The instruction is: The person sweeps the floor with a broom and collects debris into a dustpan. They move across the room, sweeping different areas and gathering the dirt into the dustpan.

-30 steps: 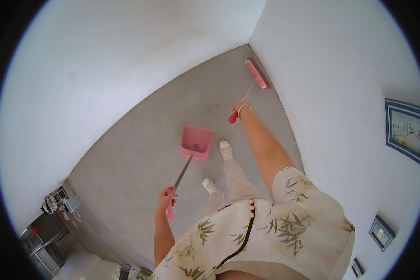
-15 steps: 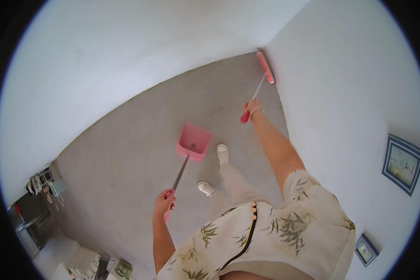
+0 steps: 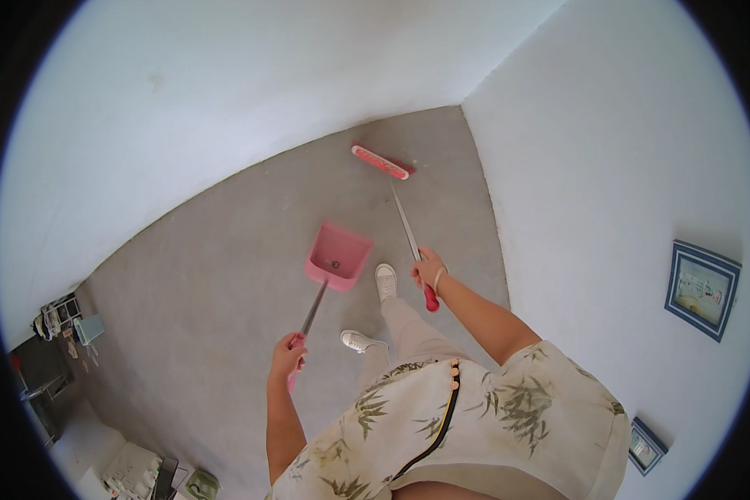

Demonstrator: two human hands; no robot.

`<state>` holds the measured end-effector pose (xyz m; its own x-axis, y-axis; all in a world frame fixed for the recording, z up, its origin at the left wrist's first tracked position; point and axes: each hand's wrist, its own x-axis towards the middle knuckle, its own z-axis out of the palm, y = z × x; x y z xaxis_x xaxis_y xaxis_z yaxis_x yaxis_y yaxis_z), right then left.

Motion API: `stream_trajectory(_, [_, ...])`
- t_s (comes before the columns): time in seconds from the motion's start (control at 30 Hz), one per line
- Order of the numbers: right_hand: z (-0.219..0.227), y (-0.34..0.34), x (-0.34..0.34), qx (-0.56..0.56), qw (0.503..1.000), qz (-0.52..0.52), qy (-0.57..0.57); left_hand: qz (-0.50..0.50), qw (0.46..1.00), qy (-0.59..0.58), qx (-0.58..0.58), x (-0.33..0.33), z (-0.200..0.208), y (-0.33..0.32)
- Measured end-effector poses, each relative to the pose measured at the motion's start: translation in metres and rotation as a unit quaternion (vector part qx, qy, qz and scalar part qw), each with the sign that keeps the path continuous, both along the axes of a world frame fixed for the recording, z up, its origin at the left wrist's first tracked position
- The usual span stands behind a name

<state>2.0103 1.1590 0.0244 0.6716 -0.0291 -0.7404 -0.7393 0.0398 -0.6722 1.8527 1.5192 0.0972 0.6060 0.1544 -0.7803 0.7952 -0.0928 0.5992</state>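
My left hand (image 3: 287, 357) grips the end of a long metal handle whose pink dustpan (image 3: 338, 254) rests on the grey floor (image 3: 217, 275) just ahead of my white shoes. My right hand (image 3: 429, 268) holds a broom handle (image 3: 406, 223) near its red grip. The pink broom head (image 3: 380, 162) lies on the floor farther out, close to the corner where two white walls meet. The dustpan's open side faces the broom head, about a pan's length short of it.
White walls close in ahead and on the right (image 3: 608, 167), where framed pictures (image 3: 702, 288) hang. At the far left stand a rack with small items (image 3: 58, 321) and dark furniture (image 3: 37, 387). A patterned garment covers my torso at the bottom.
The view has swung so the corner sits more central. The broom head has swept left from beside the right wall toward the dustpan; the dustpan stays by my feet.
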Motion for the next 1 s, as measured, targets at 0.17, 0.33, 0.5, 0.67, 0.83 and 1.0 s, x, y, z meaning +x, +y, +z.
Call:
stream_trajectory(0.17, [0.008, -0.016, -0.023, -0.051, 0.998, -0.040, -0.024, -0.002, 1.000, -0.005, 0.004, 0.000, -0.018, -0.003])
stream_trajectory(0.33, [-0.040, -0.035, 0.082, -0.134, 0.981, -0.094, -0.105, 0.000, 1.000, 0.015, 0.009, 0.004, -0.015, -0.009])
stream_trajectory(0.5, [-0.098, -0.088, 0.175, -0.135, 0.984, -0.111, -0.034, -0.010, 1.000, 0.008, 0.010, 0.007, -0.029, -0.013])
stream_trajectory(0.67, [-0.105, -0.064, 0.070, -0.191, 0.981, -0.043, -0.010, -0.003, 1.000, 0.015, 0.014, 0.001, -0.030, -0.009])
stream_trajectory(0.83, [-0.108, -0.050, -0.071, -0.114, 0.982, -0.140, 0.053, -0.011, 1.000, -0.003, 0.005, 0.009, -0.038, -0.013])
stream_trajectory(1.0, [-0.054, -0.069, -0.132, -0.007, 0.970, -0.234, 0.069, -0.021, 1.000, -0.009, 0.003, 0.005, -0.045, -0.004])
